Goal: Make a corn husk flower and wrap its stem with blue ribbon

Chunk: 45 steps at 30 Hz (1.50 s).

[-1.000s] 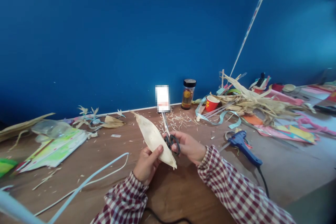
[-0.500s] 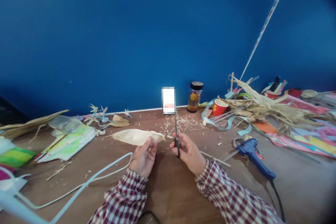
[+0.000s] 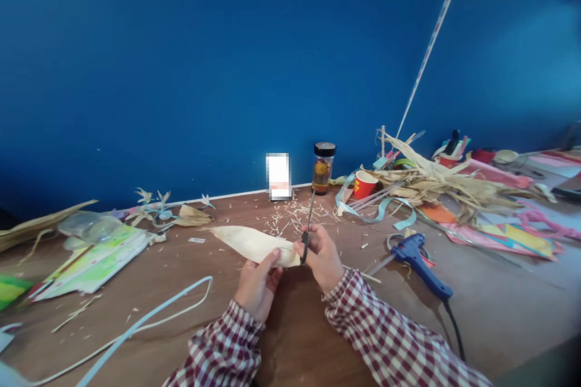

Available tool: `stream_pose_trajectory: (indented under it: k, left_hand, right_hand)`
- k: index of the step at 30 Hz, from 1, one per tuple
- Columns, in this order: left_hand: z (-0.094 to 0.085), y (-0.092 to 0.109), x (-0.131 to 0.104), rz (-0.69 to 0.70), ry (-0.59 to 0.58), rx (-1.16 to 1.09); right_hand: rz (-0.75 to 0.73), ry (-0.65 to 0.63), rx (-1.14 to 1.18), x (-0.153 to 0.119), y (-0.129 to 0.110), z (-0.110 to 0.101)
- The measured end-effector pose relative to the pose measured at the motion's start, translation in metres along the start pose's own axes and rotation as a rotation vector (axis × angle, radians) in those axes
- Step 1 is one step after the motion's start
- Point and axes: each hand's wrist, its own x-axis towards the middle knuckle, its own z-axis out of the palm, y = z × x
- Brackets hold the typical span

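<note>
Between the thumb and fingers of my left hand (image 3: 261,287) is a pale corn husk (image 3: 247,243), its pointed end toward the left and its wider end toward my other hand. My right hand (image 3: 323,259) is closed around the dark handles of scissors (image 3: 305,240), whose blades point up and away from me. The right thumb and fingertips are at the husk's right end, by the scissor handles. Small pale clippings (image 3: 295,214) lie scattered on the brown table (image 3: 290,338) beyond the hands.
A lidded jar (image 3: 323,169), a bright phone-like screen (image 3: 278,176) and a red cup (image 3: 364,185) stand near the blue wall. At right are a blue glue gun (image 3: 422,266) and piled husks (image 3: 436,184). A pale blue cable (image 3: 149,314) loops at left.
My hands have come together, and the husk's right end is now at my right hand. The husk tilts down to the right. The camera view has shifted toward the right.
</note>
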Motion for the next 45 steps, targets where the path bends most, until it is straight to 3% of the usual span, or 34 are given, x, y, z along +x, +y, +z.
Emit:
stream_pose_trajectory:
  k: [6, 10, 15, 19, 25, 30, 37, 45]
  left_hand:
    - [-0.008, 0.001, -0.003, -0.097, -0.106, -0.045]
    - [-0.007, 0.002, -0.005, -0.008, -0.124, 0.043]
    - [-0.006, 0.003, -0.003, 0.022, 0.008, 0.010]
    - [-0.010, 0.017, 0.005, 0.031, 0.108, -0.072]
    - [-0.013, 0.038, 0.012, 0.069, 0.125, -0.200]
    - [-0.013, 0.038, 0.012, 0.069, 0.105, -0.237]
    - [-0.009, 0.029, 0.006, -0.020, 0.150, -0.175]
    - [-0.006, 0.027, 0.003, -0.011, 0.180, -0.150]
  right_hand:
    - [0.078, -0.051, 0.136, -0.001, -0.003, 0.002]
    - [0.099, -0.028, 0.160, -0.002, -0.005, 0.004]
    - [0.075, -0.006, 0.122, -0.004, -0.008, 0.006]
    - [0.122, -0.160, 0.031, -0.011, -0.007, 0.010]
    - [0.219, -0.416, -0.138, -0.023, 0.004, 0.017]
    - [0.258, -0.524, -0.228, -0.030, 0.006, 0.022]
    - [0.228, -0.480, -0.170, -0.030, 0.009, 0.027]
    - [0.226, -0.458, -0.148, -0.030, 0.011, 0.027]
